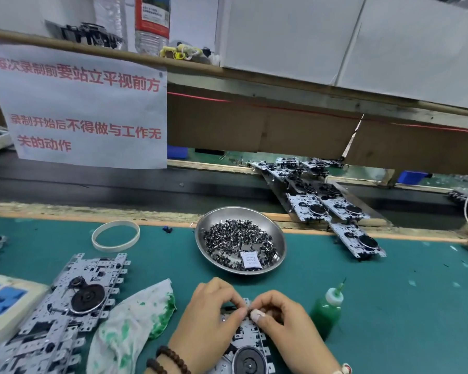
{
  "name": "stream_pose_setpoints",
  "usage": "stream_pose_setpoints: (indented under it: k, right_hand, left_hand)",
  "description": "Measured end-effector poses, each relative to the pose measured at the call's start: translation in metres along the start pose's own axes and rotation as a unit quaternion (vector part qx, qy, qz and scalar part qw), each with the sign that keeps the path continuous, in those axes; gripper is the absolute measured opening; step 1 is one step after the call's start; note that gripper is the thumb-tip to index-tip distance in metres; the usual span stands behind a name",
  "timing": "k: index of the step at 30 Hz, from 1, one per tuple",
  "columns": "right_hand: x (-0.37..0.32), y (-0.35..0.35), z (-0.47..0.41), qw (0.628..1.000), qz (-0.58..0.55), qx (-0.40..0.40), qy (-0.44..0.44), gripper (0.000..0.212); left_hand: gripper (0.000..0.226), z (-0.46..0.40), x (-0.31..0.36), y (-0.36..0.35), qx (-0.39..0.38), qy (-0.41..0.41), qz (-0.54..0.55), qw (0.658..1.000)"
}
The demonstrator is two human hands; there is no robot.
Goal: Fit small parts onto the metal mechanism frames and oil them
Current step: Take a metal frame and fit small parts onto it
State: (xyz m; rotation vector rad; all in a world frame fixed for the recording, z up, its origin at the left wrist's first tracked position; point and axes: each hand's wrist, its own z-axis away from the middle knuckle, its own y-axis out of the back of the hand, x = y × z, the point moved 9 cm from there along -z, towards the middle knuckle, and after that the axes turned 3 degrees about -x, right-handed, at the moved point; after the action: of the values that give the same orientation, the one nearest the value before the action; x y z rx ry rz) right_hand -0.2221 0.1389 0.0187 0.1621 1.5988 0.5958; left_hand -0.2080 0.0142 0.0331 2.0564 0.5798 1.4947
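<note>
Frame (247, 344) lies under left hand (214, 309) and right hand (278, 311), both pinching its top edge.

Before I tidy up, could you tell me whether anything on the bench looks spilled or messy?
Yes: the white rag left of the hands is blotched with green stains, the same colour as the oil bottle.

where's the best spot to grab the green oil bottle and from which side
Grip the green oil bottle around its round body, below the white cap. It stands upright on the green mat with its thin nozzle pointing up, so a sideways grasp from its open right side seems best; the right hand sits just to its left over the frame.
</note>
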Motion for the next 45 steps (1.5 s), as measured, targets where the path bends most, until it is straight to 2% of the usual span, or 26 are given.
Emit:
stream_pose_setpoints:
  k: [6, 13, 27, 36, 42, 45]
  right_hand:
    - [-0.0014, -0.0004, 0.0025, 0.999, 0.046, -0.001, 0.01, 0.024]
    - [0.0021, -0.0007, 0.0009, 1.0, 0.027, 0.001, -0.005, 0.024]
    - [0.0005, -0.0018, 0.0023, 1.0, 0.021, 0.012, -0.004, 0.021]
    - [0.0057, -0.007, 0.0036, 0.999, -0.03, -0.01, -0.018, 0.017]
    - [0.0063, -0.0067, 0.0064, 0.999, -0.037, 0.022, -0.024, 0.018]
    - [0.0051, -0.0081, 0.006, 0.998, -0.056, 0.011, -0.026, 0.016]
  left_hand:
    - [0.016, 0.0012, -0.0007, -0.004, -0.022, -0.006, -0.002, 1.0]
    - [0.021, -0.0018, -0.0014, -0.0047, -0.028, -0.01, -0.016, 0.999]
    - [0.017, 0.0002, -0.0041, -0.0037, -0.013, 0.008, -0.009, 1.0]
    - [0.018, 0.0028, -0.003, -0.0008, 0.004, 0.019, 0.009, 1.0]
    - [0.021, 0.0034, -0.0033, 0.0002, 0.008, 0.022, 0.038, 0.999]
    - [0.021, 0.0031, -0.0042, 0.0004, 0.011, 0.026, 0.043, 0.999]
